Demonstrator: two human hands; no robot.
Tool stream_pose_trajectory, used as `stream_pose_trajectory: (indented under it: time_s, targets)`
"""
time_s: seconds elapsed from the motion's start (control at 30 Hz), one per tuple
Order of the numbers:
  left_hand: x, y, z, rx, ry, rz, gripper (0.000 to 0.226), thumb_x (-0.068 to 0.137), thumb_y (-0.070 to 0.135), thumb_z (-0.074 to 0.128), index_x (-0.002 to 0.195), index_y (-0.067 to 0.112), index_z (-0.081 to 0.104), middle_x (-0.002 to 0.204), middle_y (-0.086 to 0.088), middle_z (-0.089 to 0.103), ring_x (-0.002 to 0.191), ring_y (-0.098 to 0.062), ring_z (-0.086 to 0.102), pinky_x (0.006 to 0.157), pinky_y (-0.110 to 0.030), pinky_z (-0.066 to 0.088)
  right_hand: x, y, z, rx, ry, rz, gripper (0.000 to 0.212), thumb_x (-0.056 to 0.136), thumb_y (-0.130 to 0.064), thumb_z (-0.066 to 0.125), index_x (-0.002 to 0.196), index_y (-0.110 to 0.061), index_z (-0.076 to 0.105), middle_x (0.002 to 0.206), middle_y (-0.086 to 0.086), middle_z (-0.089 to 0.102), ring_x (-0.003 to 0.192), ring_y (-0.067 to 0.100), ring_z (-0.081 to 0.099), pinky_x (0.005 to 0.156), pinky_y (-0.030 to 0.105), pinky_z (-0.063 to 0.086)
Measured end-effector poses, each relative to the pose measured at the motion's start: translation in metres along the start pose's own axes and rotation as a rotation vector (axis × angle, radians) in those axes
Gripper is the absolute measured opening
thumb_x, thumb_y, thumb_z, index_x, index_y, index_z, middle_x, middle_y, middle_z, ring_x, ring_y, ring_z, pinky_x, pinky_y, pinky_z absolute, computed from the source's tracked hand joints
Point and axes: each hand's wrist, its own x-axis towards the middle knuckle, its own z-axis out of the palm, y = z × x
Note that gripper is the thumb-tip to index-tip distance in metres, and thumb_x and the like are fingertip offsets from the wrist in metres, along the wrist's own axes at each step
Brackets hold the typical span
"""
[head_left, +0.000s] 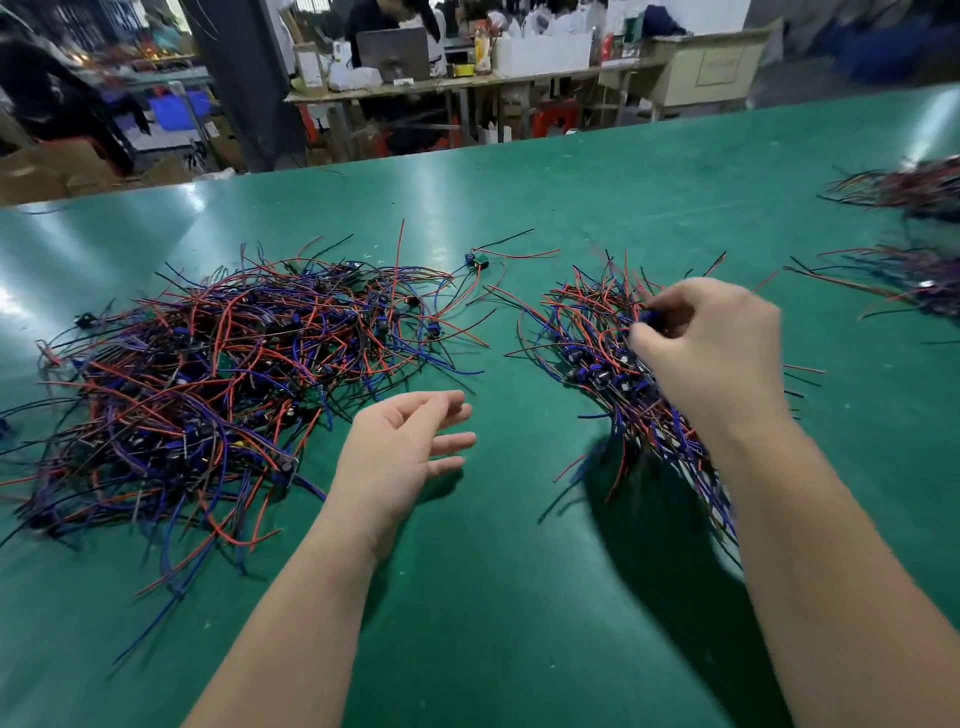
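A big loose heap of red, blue and black wired parts covers the left of the green table. A smaller, tidier bundle of the same wired parts lies right of centre. My right hand is over that bundle and pinches a small blue-and-black wired part between thumb and fingers. My left hand hovers between the two heaps, palm turned inward, fingers relaxed and holding nothing. One single wired part lies apart behind the heaps.
More wire bundles lie at the table's right edge. Beyond the far edge are a workbench with boxes and a seated person, a dark pillar and cartons on the floor.
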Motion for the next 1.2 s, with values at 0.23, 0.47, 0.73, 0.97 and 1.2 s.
stream_pose_trajectory:
  time_s: [0.23, 0.47, 0.73, 0.97, 1.2]
  targets:
    - [0.009, -0.012, -0.026, 1.045, 0.439, 0.382, 0.029, 0.085, 0.025, 0.059, 0.113, 0.025, 0.065, 0.127, -0.002, 0.055, 0.116, -0.028, 0.045, 0.099, -0.04, 0.034, 0.015, 0.041, -0.004, -0.432, -0.417, 0.319, 0.02, 0.075, -0.008, 0.073, 0.091, 0.0, 0.066, 0.083, 0.019, 0.064, 0.075, 0.029, 0.053, 0.063, 0.027, 0.039]
    - [0.016, -0.015, -0.045, 1.371, 0.463, -0.087, 0.046, 0.088, 0.045, 0.048, 0.131, 0.028, 0.046, 0.154, -0.024, 0.015, 0.14, -0.038, 0.011, 0.113, -0.05, 0.006, 0.017, 0.046, -0.006, -0.499, -0.383, 0.336, 0.011, 0.077, -0.006, 0.067, 0.087, -0.002, 0.071, 0.075, 0.018, 0.06, 0.071, 0.031, 0.05, 0.064, 0.028, 0.039]
    - [0.019, -0.012, -0.048, 1.407, 0.523, -0.091, 0.044, 0.085, 0.047, 0.053, 0.115, 0.014, 0.053, 0.136, -0.014, 0.04, 0.124, -0.034, 0.03, 0.103, -0.044, 0.022, 0.015, 0.036, -0.007, -0.457, -0.317, 0.233, 0.016, 0.08, -0.014, 0.067, 0.084, 0.001, 0.071, 0.077, 0.019, 0.064, 0.07, 0.032, 0.05, 0.064, 0.032, 0.044]
    - [0.02, -0.008, -0.047, 1.399, 0.581, 0.082, 0.026, 0.089, 0.026, 0.053, 0.113, 0.023, 0.061, 0.118, -0.003, 0.055, 0.117, -0.027, 0.042, 0.099, -0.042, 0.024, -0.008, -0.005, 0.01, -0.197, -0.192, -0.078, 0.018, 0.085, -0.022, 0.06, 0.095, -0.012, 0.072, 0.096, 0.013, 0.067, 0.09, 0.031, 0.059, 0.081, 0.038, 0.05]
    - [0.019, -0.015, -0.049, 1.471, 0.463, 0.004, 0.028, 0.091, 0.039, 0.046, 0.108, 0.021, 0.06, 0.143, -0.004, 0.039, 0.13, -0.025, 0.033, 0.109, -0.048, 0.015, -0.022, -0.013, 0.019, -0.096, -0.302, -0.124, 0.015, 0.087, -0.02, 0.059, 0.093, -0.014, 0.071, 0.089, 0.003, 0.068, 0.085, 0.023, 0.06, 0.077, 0.037, 0.051]
